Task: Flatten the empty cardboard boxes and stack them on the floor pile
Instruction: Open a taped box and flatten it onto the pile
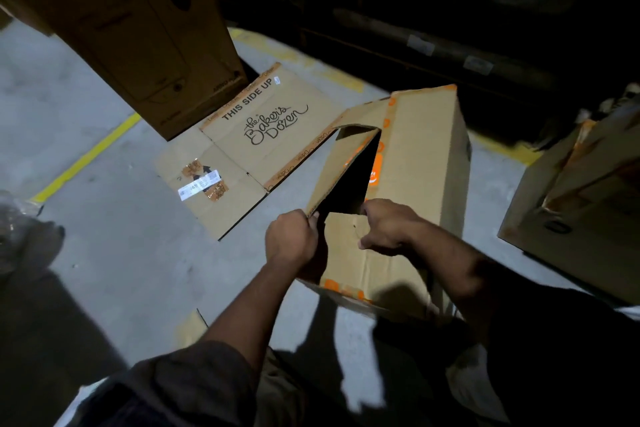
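Observation:
A brown cardboard box [420,163] with orange tape stands on the floor in front of me, its top partly open and dark inside. My left hand [292,239] grips the edge of the long left flap near its corner. My right hand [388,224] curls over the edge of the short near flap. Behind and to the left, a flattened box [249,156] printed "THIS SIDE UP" and "the Baker's Dozen" lies flat on the concrete floor.
A tall brown box [138,28] stands at the back left, touching the flattened one. Another box [581,198] sits at the right edge. Yellow lines [86,159] mark the grey floor. Dark shelving fills the back. A plastic-wrapped object [20,236] lies at the far left.

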A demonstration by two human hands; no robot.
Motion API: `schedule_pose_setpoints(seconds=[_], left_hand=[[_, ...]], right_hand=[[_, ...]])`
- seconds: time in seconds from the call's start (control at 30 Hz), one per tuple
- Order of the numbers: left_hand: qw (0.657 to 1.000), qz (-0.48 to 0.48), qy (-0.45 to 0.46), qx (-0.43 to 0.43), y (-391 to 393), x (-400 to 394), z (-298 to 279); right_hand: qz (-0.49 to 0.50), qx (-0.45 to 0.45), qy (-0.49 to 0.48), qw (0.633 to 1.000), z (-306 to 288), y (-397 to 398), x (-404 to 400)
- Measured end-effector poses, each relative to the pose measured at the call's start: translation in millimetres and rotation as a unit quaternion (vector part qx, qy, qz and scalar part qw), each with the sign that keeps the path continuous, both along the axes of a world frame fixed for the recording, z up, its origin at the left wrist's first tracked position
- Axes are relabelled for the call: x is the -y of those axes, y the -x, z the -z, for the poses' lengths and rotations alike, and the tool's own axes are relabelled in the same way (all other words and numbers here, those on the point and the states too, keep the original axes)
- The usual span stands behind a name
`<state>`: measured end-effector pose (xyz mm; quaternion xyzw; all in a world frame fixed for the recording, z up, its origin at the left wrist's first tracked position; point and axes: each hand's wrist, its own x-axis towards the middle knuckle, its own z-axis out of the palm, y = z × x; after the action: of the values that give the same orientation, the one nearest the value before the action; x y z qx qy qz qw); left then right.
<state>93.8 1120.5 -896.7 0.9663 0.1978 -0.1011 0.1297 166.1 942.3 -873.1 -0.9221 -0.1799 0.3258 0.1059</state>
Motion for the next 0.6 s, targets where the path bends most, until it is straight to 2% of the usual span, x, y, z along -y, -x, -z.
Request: schedule_pose_setpoints(seconds=[0.17,0.3,0.43,0.53,0.6], left_hand=[[0.996,-0.084,0.025,0.017,-3,-18,-23],[0.992,-0.122,0.044,0.002,3,-31,-30],[0.984,-0.135,0.112,-0.024,2,-41,-38],[0.967,-0.155,0.194,-0.051,4,-40,-42],[0.961,-0.162,0.213,-0.071,8,-36,-42]], right_hand=[[-0.040,0.011,-0.033,0.999,-33,8,-6],[-0.088,0.126,-0.037,0.987,-54,53,-19],[-0.148,0.230,-0.037,0.961,-81,96,-15],[-0.178,0.240,-0.034,0.954,-93,117,-7],[-0.211,0.242,-0.038,0.946,-95,132,-2]])
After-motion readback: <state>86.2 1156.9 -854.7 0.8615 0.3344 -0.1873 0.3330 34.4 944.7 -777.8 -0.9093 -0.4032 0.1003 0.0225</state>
